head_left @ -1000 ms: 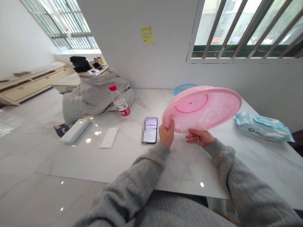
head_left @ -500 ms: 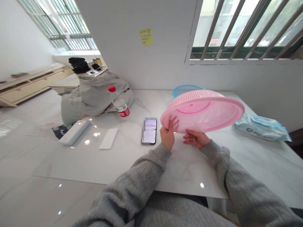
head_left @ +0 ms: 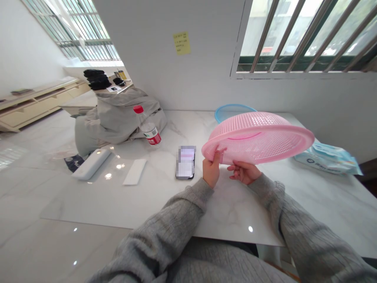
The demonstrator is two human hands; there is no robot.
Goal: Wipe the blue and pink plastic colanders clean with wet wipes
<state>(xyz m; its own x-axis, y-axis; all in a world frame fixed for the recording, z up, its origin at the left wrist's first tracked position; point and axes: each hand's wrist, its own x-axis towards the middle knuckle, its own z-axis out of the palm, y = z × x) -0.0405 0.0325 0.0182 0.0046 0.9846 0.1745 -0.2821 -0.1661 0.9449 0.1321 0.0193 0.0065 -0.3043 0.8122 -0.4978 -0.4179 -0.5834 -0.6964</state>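
A pink plastic colander [head_left: 265, 143] with a fine mesh is held up above the table, tilted so that its wide opening faces me. My left hand [head_left: 211, 171] grips the near left of its rim, and some fingers show through the mesh. Close beside it, my right hand [head_left: 245, 172] pinches the near edge between the thumb and curled fingers. Above the right thumb the rim looks paler; I cannot tell whether something thin lies there. A blue mesh colander [head_left: 234, 113] rests behind, partly hidden by the pink one.
On the white marble-look table [head_left: 165, 204] are a phone [head_left: 185, 163], a red-capped bottle [head_left: 149, 127], a flat white piece [head_left: 134, 172] and a long white case [head_left: 92, 164]. A wipes pack [head_left: 330, 158] lies right. Grey cloth [head_left: 118, 118] is heaped left, before the wall [head_left: 191, 86].
The pink colander has tilted further, its opening now looking narrower, and its right end has moved right. My left hand has shifted slightly right with the rim.
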